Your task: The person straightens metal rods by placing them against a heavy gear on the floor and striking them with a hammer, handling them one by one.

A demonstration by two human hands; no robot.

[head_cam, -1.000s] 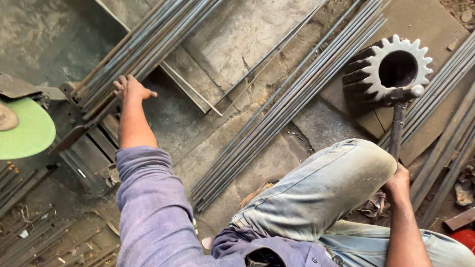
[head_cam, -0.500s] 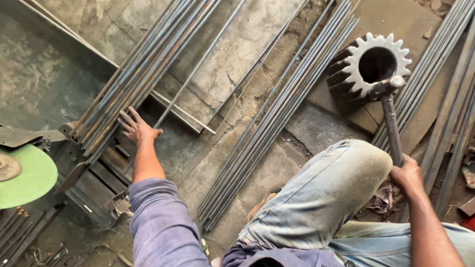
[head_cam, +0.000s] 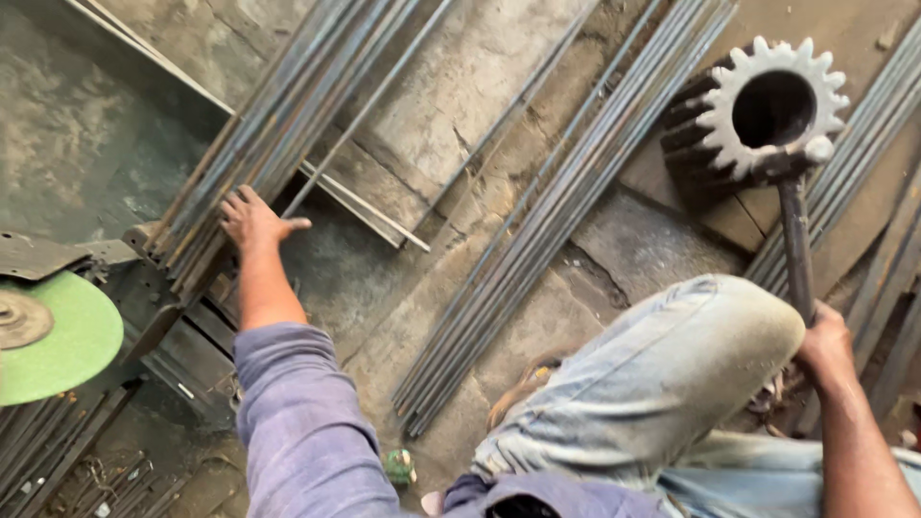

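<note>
Our left hand lay flat, fingers spread loose, on bundle of long grey steel rods resting over dark metal cutting stand; nothing clasped. Our right hand gripped shaft of long-handled steel hammer, head against big toothed steel gear on floor. Green round cutting disc sat near left. Risk, we judged: rods could roll under open palm, pinching fingers; hand close to disc.
</note>
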